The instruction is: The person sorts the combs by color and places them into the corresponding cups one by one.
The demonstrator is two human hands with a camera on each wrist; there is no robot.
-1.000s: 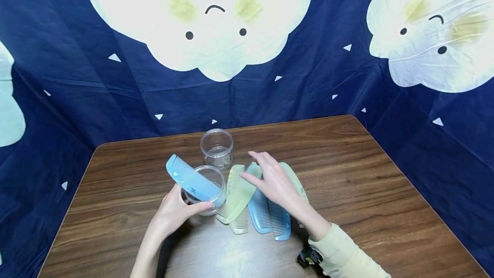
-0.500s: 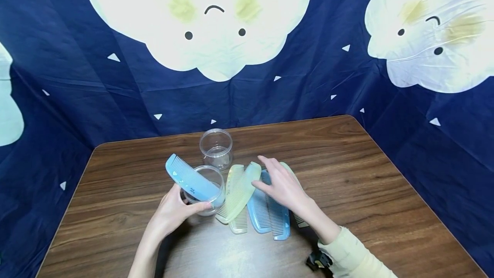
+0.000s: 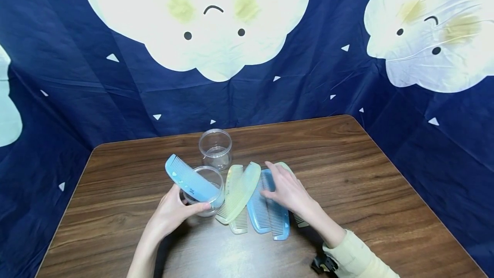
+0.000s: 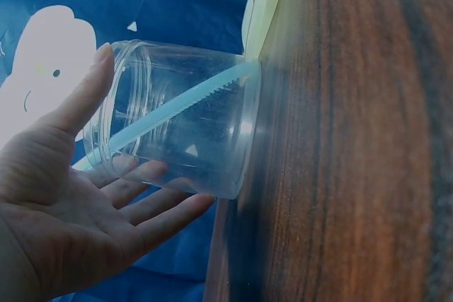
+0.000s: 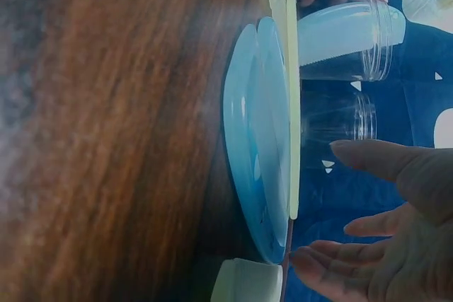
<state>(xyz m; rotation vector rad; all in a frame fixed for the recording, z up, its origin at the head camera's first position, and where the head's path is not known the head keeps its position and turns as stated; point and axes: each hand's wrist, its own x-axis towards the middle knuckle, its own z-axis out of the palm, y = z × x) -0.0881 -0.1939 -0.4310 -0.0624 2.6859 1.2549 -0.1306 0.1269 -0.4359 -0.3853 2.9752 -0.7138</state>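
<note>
My left hand grips a clear plastic jar, thumb near its rim and fingers around the side. Inside the jar a light blue comb leans at a slant, its upper end sticking out past the rim. Over two blue combs on the table hovers my right hand, thumb and fingers spread and holding nothing; in the right wrist view a gap shows between the fingertips and the blue combs. Yellow-green combs overlap between the jar and the blue ones. Another pale green comb lies partly hidden under my right hand.
A second clear jar stands upright behind the held one, near the back edge of the wooden table. Behind the table hangs a dark blue cloth with cloud shapes.
My right hand has shifted right and slightly down, from above the yellow-green combs to above the blue ones. My left hand, the jar and its comb have stayed in place.
</note>
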